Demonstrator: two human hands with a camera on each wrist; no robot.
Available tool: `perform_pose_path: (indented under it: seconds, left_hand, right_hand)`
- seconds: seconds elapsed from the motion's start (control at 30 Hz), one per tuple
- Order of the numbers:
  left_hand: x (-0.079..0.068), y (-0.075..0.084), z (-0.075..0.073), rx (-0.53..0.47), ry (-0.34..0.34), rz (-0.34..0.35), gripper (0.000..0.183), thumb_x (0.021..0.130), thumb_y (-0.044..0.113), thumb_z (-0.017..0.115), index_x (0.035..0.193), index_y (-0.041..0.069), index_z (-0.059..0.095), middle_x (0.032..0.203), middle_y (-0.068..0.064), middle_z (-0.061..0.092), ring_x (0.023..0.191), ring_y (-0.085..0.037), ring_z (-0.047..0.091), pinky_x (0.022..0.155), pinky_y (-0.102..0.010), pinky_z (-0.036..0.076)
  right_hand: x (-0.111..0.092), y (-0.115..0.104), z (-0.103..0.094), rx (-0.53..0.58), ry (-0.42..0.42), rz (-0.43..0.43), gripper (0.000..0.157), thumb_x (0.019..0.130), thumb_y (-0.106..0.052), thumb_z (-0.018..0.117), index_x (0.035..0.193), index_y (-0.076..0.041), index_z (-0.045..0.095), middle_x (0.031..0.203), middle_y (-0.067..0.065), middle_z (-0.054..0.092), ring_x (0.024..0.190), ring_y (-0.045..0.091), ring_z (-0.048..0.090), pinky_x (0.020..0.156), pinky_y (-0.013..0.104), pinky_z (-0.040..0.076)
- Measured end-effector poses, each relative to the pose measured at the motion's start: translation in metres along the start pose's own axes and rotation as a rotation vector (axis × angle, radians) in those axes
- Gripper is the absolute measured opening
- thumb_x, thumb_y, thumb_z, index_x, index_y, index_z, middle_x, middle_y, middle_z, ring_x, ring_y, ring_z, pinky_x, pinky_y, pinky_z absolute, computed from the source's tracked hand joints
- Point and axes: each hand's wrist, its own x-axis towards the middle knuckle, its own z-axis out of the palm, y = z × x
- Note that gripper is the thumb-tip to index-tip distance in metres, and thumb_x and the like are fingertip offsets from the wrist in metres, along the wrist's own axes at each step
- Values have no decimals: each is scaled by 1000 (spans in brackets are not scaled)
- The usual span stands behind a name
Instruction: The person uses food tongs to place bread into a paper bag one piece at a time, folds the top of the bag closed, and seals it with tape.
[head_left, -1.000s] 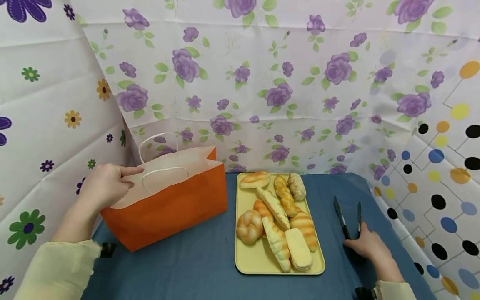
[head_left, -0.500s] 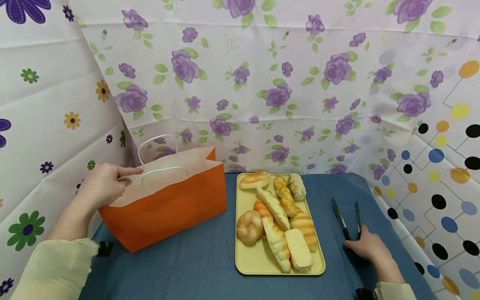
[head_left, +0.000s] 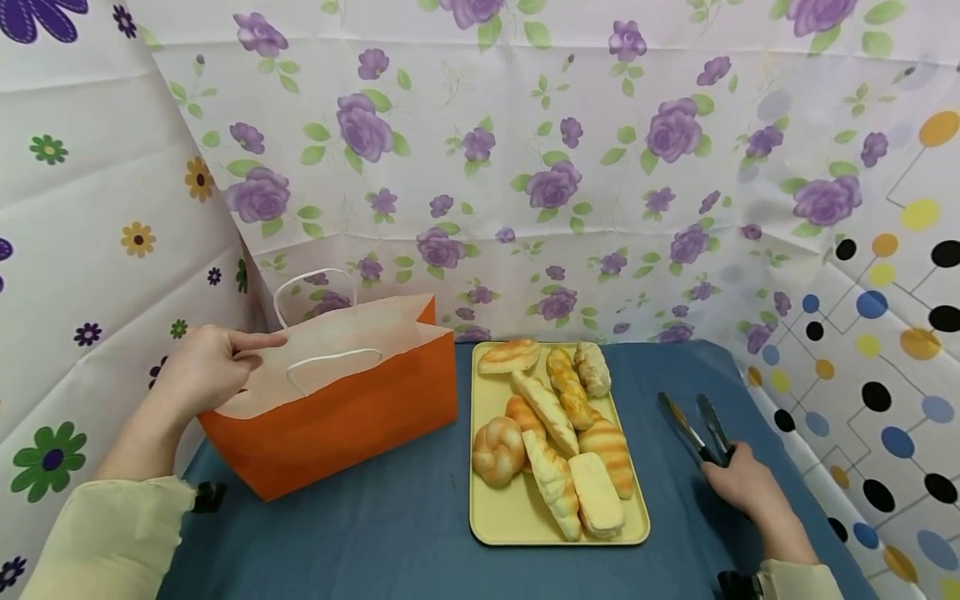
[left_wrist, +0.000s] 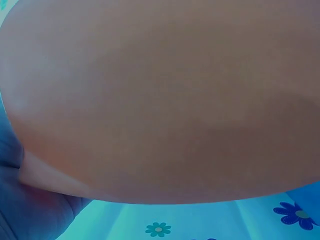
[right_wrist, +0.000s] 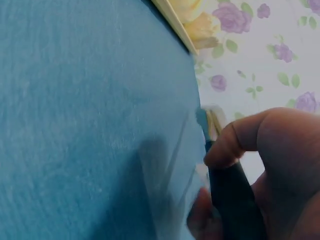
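Note:
My left hand point(head_left: 206, 371) grips the left end of an orange paper bag point(head_left: 345, 433), index finger stretched over its mouth. The bag stands tilted, its pale inside and two white handles showing. At the right, my right hand point(head_left: 750, 487) holds kitchen tongs point(head_left: 686, 427) by their black grips, the arms spread apart and pointing away. Thumb and fingers wrap the dark grip point(right_wrist: 232, 200) in the right wrist view. Between the hands lies a yellow tray point(head_left: 498, 521) with several bread pieces, among them a round knotted roll point(head_left: 500, 452) and a pale oblong loaf point(head_left: 597, 496).
A blue cloth point(head_left: 375, 533) covers the table. Behind it hangs a floral curtain point(head_left: 480, 167), with patterned sheets at both sides. The tray stands right of the bag and left of the tongs. A large blurred surface fills most of the left wrist view.
My right hand has raised the tongs a little off the cloth and turned them slightly, their arms now nearer each other. The left hand stays at the bag; the head view has shifted slightly.

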Motion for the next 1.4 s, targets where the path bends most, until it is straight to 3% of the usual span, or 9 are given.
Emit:
perform_pose_path:
  seconds: [0.3,0.57,0.9,1.0,1.2,1.4]
  left_hand:
    - [0,2,1,31,19,14,45,100,2,60,142,14,71,56,-8,54,42,-18,33,41,-29,32]
    - [-1,2,4,38,34,30,46,98,-2,60,140,13,73,59,-8,55,43,-18,32,42,-29,31]
    - [-1,3,6,44,61,53,48,97,-4,59,139,12,73,57,-8,54,43,-18,30,42,-28,29]
    - [-1,3,7,53,69,61,47,97,-4,59,139,12,74,56,-8,53,43,-17,30,42,-28,28]
    - [0,4,8,65,69,61,49,95,-5,58,138,12,74,54,-7,53,42,-17,28,41,-27,27]
    - [2,3,9,78,73,74,47,95,-5,58,137,11,74,53,-7,52,42,-16,28,41,-27,27]
  right_hand:
    - [0,-8,-5,-6,74,-69,98,101,-51,55,158,20,18,140,50,44,110,57,60,83,62,51]
    - [0,-15,-7,-29,71,-174,108,101,-67,57,157,19,24,141,48,47,115,59,60,82,61,54]
    - [3,-19,-8,-29,73,-199,110,99,-73,58,157,16,29,119,31,65,95,37,69,75,54,55]
    - [4,-19,-9,-37,64,-192,112,98,-76,55,157,16,29,124,34,63,99,42,68,77,56,55]
    - [4,-20,-10,-53,47,-194,119,97,-82,49,159,17,27,148,47,43,122,60,57,86,64,53]
    - [2,-23,-12,-55,40,-192,122,96,-85,46,159,18,26,152,48,37,128,63,51,91,68,50]
